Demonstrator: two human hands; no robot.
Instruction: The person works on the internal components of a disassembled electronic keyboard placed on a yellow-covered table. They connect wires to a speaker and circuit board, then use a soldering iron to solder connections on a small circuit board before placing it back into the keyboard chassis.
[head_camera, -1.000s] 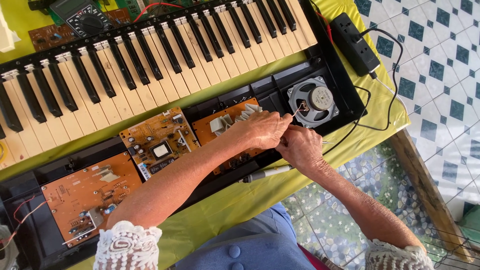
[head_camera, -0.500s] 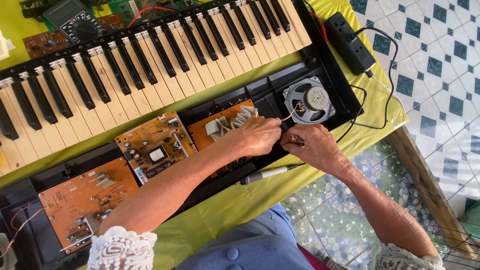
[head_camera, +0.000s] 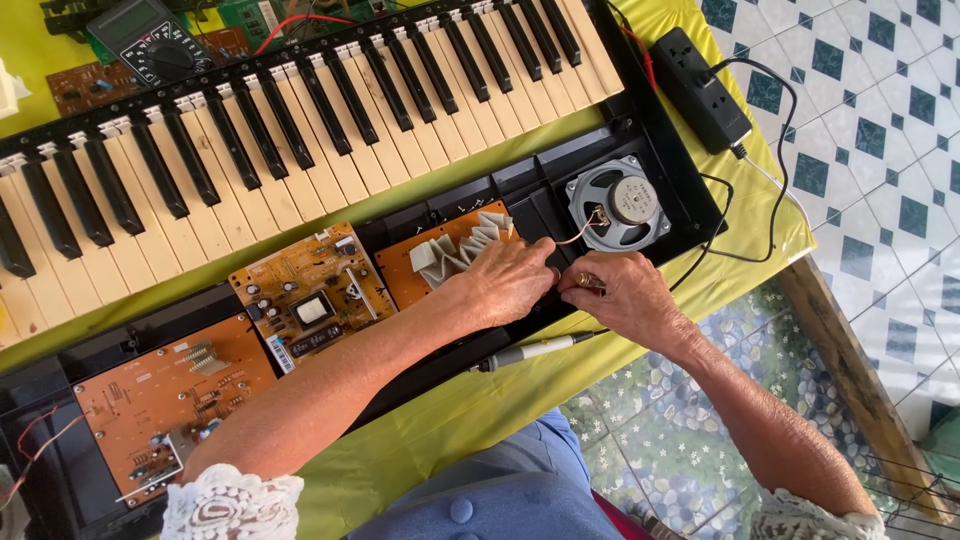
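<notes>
My left hand (head_camera: 512, 283) and right hand (head_camera: 612, 296) meet, fingers curled together, pinching a thin wire (head_camera: 578, 236) that runs to the speaker (head_camera: 618, 203) in the open keyboard case (head_camera: 520, 185). A soldering iron (head_camera: 528, 352) lies just below.

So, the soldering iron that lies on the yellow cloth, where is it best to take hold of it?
Probably by the pale handle of the soldering iron, coming from the near table edge with the right hand beside it. It lies flat, almost along that edge, so its long side is open. The dark end near the black case looks like the tip; avoid it.
</notes>
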